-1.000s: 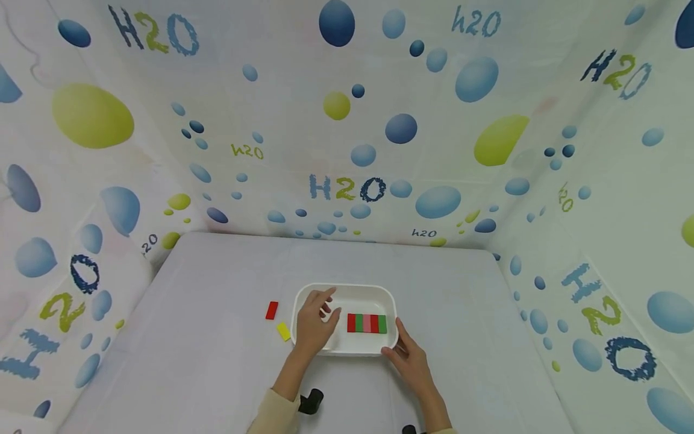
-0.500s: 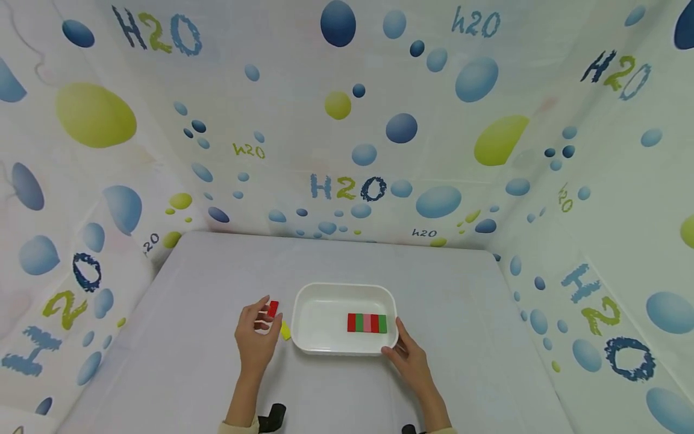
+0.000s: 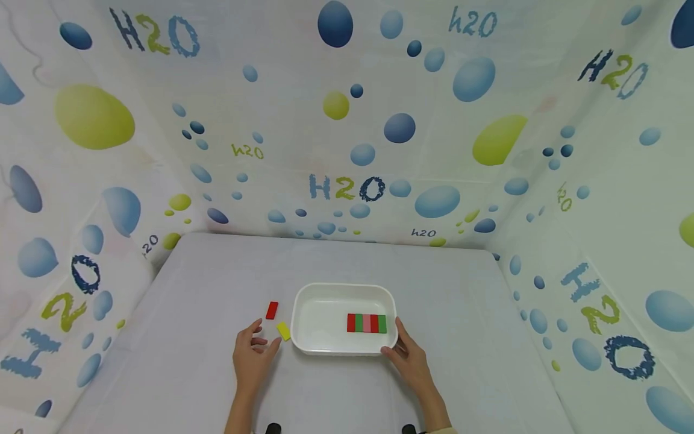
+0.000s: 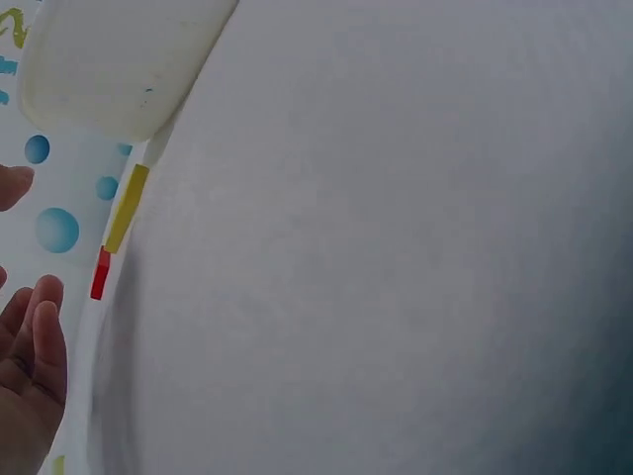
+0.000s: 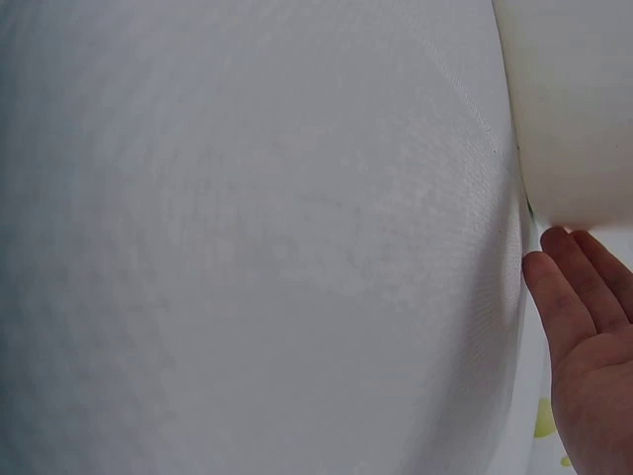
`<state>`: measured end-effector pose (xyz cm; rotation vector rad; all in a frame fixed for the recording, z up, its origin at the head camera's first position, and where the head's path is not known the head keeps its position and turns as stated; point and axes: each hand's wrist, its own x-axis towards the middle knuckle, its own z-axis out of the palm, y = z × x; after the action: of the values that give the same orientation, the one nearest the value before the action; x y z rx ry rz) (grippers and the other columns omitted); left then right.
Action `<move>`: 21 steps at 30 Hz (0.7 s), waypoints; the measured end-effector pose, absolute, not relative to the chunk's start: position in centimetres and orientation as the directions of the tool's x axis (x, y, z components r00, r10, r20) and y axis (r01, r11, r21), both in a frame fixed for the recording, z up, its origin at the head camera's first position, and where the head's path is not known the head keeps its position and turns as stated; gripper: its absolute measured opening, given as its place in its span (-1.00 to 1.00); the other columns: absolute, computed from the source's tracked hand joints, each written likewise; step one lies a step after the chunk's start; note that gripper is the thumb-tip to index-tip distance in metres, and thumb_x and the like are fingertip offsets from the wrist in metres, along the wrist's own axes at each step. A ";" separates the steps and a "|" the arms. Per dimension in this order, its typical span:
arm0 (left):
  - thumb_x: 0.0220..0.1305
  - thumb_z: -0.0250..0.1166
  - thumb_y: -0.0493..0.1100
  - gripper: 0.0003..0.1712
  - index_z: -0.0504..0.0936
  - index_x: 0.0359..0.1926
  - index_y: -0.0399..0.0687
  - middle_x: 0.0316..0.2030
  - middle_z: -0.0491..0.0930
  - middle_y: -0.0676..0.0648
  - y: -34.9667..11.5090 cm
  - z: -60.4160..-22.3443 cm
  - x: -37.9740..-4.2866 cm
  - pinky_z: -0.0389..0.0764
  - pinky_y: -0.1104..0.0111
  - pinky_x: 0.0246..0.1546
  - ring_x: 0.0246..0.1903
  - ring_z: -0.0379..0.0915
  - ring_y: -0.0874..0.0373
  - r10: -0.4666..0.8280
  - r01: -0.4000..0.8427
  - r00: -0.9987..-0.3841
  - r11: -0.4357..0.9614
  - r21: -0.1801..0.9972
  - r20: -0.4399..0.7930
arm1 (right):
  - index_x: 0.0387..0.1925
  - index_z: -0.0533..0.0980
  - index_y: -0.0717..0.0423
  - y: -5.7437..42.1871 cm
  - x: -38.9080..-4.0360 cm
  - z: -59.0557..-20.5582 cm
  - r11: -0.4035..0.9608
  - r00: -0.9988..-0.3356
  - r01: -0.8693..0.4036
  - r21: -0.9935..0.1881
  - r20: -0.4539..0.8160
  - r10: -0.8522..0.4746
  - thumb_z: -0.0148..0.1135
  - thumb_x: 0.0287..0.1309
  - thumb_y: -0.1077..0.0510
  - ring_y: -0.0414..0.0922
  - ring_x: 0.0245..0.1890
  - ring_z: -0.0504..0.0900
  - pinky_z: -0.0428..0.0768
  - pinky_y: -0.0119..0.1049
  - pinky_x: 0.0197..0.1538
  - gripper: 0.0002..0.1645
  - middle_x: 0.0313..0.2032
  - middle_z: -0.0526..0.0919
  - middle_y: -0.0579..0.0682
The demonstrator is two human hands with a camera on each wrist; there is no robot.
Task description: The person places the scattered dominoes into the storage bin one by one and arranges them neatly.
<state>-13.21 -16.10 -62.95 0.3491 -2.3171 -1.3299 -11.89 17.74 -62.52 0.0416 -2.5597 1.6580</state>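
Note:
A white rectangular tray (image 3: 320, 319) sits on the table, with a row of several red, green and pink blocks (image 3: 367, 323) lying side by side in its right half. My right hand (image 3: 409, 361) holds the tray's front right corner, thumb at the front rim and fingers along the right side. Left of the tray lie a yellow block (image 3: 284, 331) and, farther back, a red block (image 3: 271, 310). My left hand (image 3: 253, 358) is just in front of these two, fingers loosely bent and apart from the thumb, holding nothing. The yellow block is nearest its thumb.
A white cloth covers the table (image 3: 190, 337). Behind and at both sides hangs a curtain (image 3: 293, 114) printed with blue and green bubbles. Dark wrist-camera parts (image 3: 273, 428) show at the bottom edge.
My left hand has moved left out of the tray, gone over near the red block, then drawn back toward me. The right hand keeps its hold on the tray; the blocks lie as before.

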 end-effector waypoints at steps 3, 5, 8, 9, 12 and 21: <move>0.01 0.51 -0.21 -0.23 0.44 0.28 -0.13 0.02 0.49 -0.18 -15.9 -63.6 -13.2 0.48 0.61 -0.27 -0.24 0.49 0.05 -0.405 -0.099 -0.902 0.532 0.841 0.150 | 0.48 0.15 0.02 17.7 -11.9 -62.5 0.402 -0.995 -0.082 -0.912 0.100 0.024 0.39 0.13 0.07 0.12 0.29 0.45 0.53 -0.18 0.16 -0.05 0.41 0.29 0.13; 0.01 0.50 -0.18 -0.20 0.41 0.31 -0.10 0.05 0.48 -0.17 -15.7 -63.7 -13.3 0.51 0.53 -0.25 -0.21 0.48 0.06 -0.391 -0.141 -0.914 0.548 0.825 0.104 | 0.48 0.15 0.04 17.7 -11.9 -62.6 0.409 -0.994 -0.092 -0.908 0.111 0.023 0.38 0.13 0.08 0.15 0.28 0.46 0.54 -0.18 0.14 -0.05 0.40 0.30 0.16; 0.01 0.50 -0.17 -0.18 0.39 0.32 -0.09 0.07 0.46 -0.17 -15.4 -63.9 -13.3 0.52 0.43 -0.22 -0.19 0.44 0.06 -0.377 -0.162 -0.923 0.568 0.807 0.081 | 0.48 0.15 0.07 17.7 -12.0 -62.7 0.423 -0.992 -0.107 -0.900 0.128 0.021 0.37 0.14 0.08 0.18 0.25 0.48 0.56 -0.18 0.11 -0.07 0.39 0.30 0.20; 0.00 0.50 -0.18 -0.18 0.39 0.31 -0.09 0.08 0.46 -0.17 -15.4 -63.8 -13.3 0.53 0.39 -0.20 -0.19 0.44 0.06 -0.375 -0.162 -0.923 0.571 0.805 0.081 | 0.48 0.16 0.05 17.7 -12.0 -62.8 0.421 -0.992 -0.105 -0.901 0.127 0.024 0.38 0.14 0.08 0.17 0.25 0.48 0.56 -0.19 0.11 -0.06 0.39 0.31 0.20; -0.01 0.50 -0.21 -0.19 0.39 0.30 -0.11 0.08 0.46 -0.17 -15.1 -63.8 -13.2 0.57 0.26 -0.13 -0.18 0.43 0.06 -0.373 -0.166 -0.924 0.580 0.798 0.079 | 0.48 0.16 0.02 17.6 -12.0 -62.7 0.421 -0.992 -0.096 -0.902 0.120 0.030 0.38 0.13 0.07 0.16 0.26 0.48 0.56 -0.22 0.11 -0.06 0.40 0.31 0.18; -0.01 0.46 -0.20 -0.21 0.41 0.29 -0.21 0.07 0.44 -0.22 -14.8 -63.3 -13.5 0.51 0.23 -0.20 -0.17 0.41 0.02 -0.346 -0.183 -0.937 0.621 0.762 0.057 | 0.48 0.15 0.02 17.5 -11.9 -62.5 0.401 -0.995 -0.084 -0.912 0.102 0.024 0.38 0.13 0.05 0.14 0.28 0.46 0.55 -0.18 0.14 -0.05 0.41 0.28 0.16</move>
<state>-13.54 -14.78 -63.33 0.4366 -2.6458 -1.2106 -11.94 17.52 -62.45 0.0552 -2.5455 1.6670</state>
